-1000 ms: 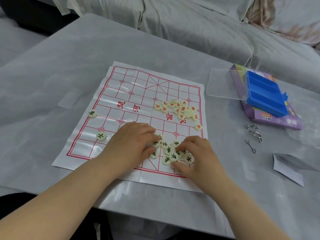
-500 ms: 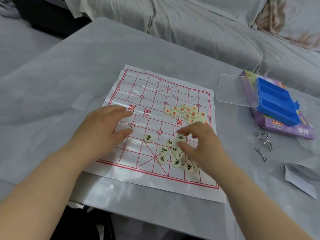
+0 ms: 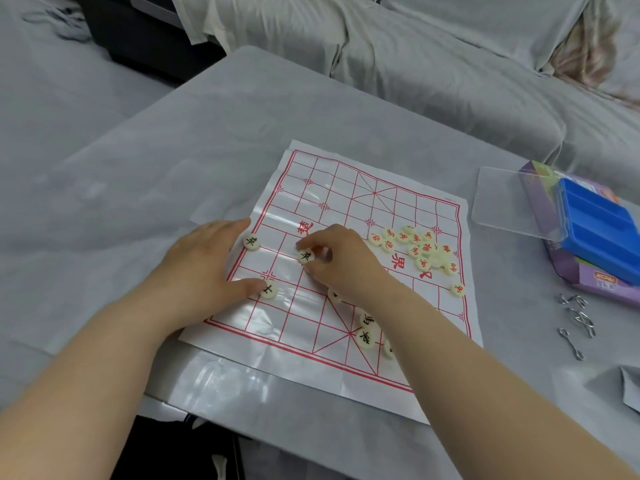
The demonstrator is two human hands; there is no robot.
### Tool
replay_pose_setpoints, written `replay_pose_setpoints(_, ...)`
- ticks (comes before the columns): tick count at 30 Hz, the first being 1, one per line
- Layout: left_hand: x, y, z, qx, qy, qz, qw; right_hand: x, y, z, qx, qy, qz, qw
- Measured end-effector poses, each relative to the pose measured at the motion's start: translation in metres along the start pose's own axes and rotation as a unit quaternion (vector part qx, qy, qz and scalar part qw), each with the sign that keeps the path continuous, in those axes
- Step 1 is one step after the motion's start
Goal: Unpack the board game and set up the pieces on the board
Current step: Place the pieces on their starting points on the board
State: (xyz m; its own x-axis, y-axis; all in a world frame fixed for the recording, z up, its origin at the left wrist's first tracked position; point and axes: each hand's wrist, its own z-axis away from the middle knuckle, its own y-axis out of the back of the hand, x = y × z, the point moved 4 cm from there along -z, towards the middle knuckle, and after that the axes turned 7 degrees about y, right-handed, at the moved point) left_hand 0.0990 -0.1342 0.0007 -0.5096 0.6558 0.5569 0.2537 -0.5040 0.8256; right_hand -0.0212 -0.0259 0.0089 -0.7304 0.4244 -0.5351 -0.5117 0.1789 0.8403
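- The right hand (image 3: 349,265) pinches a black-marked xiangqi piece (image 3: 306,256) in its fingers, on the paper board (image 3: 346,202), left half.
- The left hand (image 3: 204,268) lies flat on the board's left edge, fingers straight.
- The red-marked pieces (image 3: 422,251) are heaped at the board's right.

I see a white board (image 3: 346,209) ruled with a red grid and red characters. Each black-lettered piece (image 3: 306,256) is cream, and so is each red-lettered piece (image 3: 389,244). A blue tray (image 3: 599,230) sits in a purple box (image 3: 588,289). The bench (image 3: 173,168) is grey and the wire rings (image 3: 578,317) are silver.
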Motion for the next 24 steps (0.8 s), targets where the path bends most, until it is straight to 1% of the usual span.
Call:
replay_pose_setpoints(3,-0.002,-0.001,-0.002,-0.001,0.001,-0.017,1.0,0.002,0.0,0.002,-0.004,0.0,0.0,1.0)
replay_pose_setpoints(6,0.001,-0.002,-0.002,0.003,-0.003,-0.028,1.0,0.001,-0.001,0.0,0.016,-0.003,0.019,1.0)
replay_pose_setpoints(11,0.003,-0.001,0.0,0.001,0.001,-0.024,1.0,0.001,-0.001,0.002,0.025,0.002,0.009,1.0)
replay_pose_setpoints(17,0.008,0.002,0.001,0.007,0.017,0.005,1.0,0.001,-0.002,0.003,0.03,0.01,0.001,1.0)
replay_pose_setpoints(24,0.014,0.004,0.005,0.018,0.007,0.001,1.0,0.002,-0.003,0.004,0.033,0.027,0.003,0.999)
